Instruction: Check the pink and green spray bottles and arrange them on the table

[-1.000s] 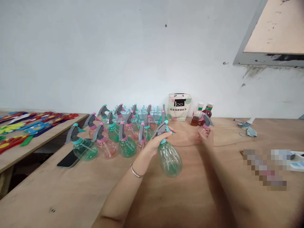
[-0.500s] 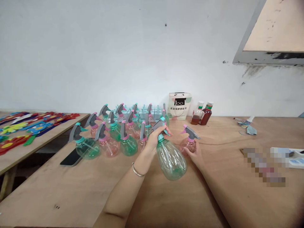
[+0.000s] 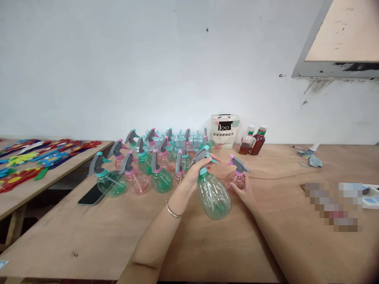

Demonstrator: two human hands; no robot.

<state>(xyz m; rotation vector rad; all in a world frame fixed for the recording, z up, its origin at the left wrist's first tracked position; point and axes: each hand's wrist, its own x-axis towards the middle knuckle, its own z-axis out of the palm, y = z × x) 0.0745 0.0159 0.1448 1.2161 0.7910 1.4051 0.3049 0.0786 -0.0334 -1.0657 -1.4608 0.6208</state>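
My left hand (image 3: pixel 196 172) is closed around the grey and teal head of a clear green spray bottle (image 3: pixel 213 199). That bottle is tilted, its round base toward me and to the right. Just right of it, my right hand (image 3: pixel 242 190) grips the body of a pink spray bottle (image 3: pixel 236 178) with a grey and pink head; its fingers are partly hidden behind it. Left of my hands stand several more spray bottles in rows, among them a green one (image 3: pixel 162 181) and a pink one (image 3: pixel 136 184).
A black phone (image 3: pixel 91 195) lies by the front left bottle. Along the wall are teal racks (image 3: pixel 194 142), a paper bag (image 3: pixel 225 132) and two sauce bottles (image 3: pixel 258 142). Colourful felt flowers (image 3: pixel 51 157) cover another table at left. A small white bottle (image 3: pixel 310 151) lies at right.
The green spray bottle in my left hand has lifted slightly and tilts a little differently. My right hand keeps its hold on the pink one. The whole view has shifted slightly.
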